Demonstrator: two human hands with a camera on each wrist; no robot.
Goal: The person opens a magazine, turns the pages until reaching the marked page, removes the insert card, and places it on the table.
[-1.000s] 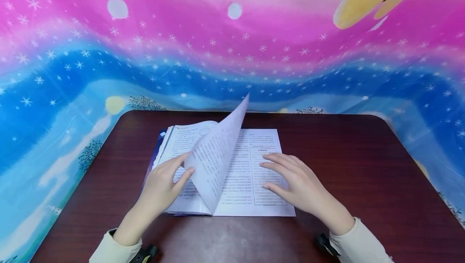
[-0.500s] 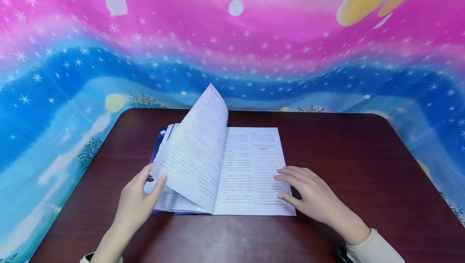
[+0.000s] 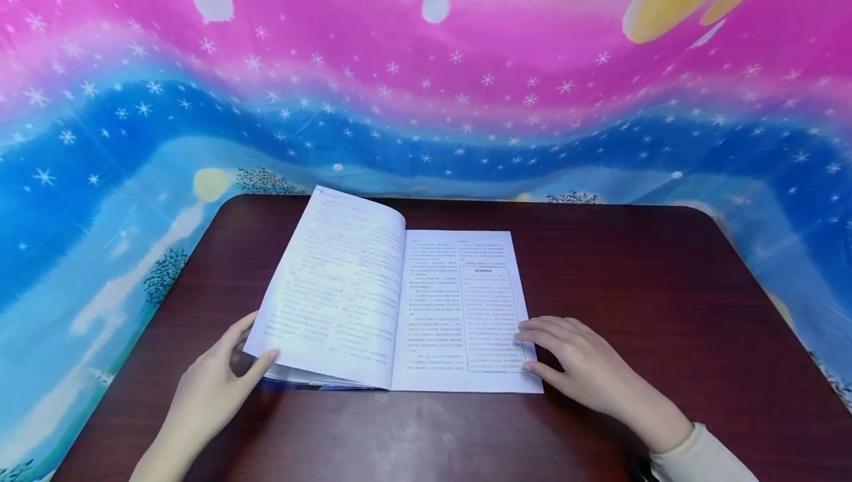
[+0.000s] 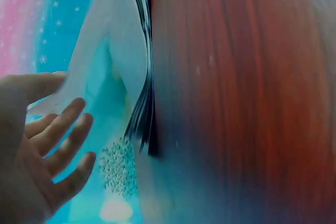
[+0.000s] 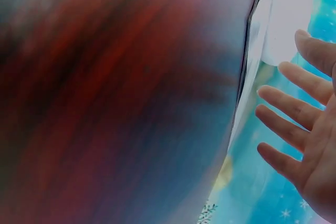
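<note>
An open book (image 3: 459, 312) with printed text lies in front of me, its spine near the middle. My left hand (image 3: 209, 386) holds the near left corner of a page (image 3: 333, 282) between thumb and fingers. That page is raised a little above the left stack of pages (image 4: 142, 77), which it mostly hides in the head view. Relaxed and spread, the fingers of my right hand (image 3: 586, 364) are at the right page's outer edge; whether they touch the paper I cannot tell. In the right wrist view the right hand (image 5: 310, 124) has nothing in its fingers.
The book rests on a dark reddish-brown wooden table (image 3: 632, 275) with rounded far corners. Behind the table hangs a pink and blue patterned cloth (image 3: 466, 120). A pale sleeve (image 3: 702, 456) covers the right forearm.
The left hand has drawn the page leftward and down, from standing upright to lying nearly flat over the left side. The right hand has slid right and nearer, toward the page's edge.
</note>
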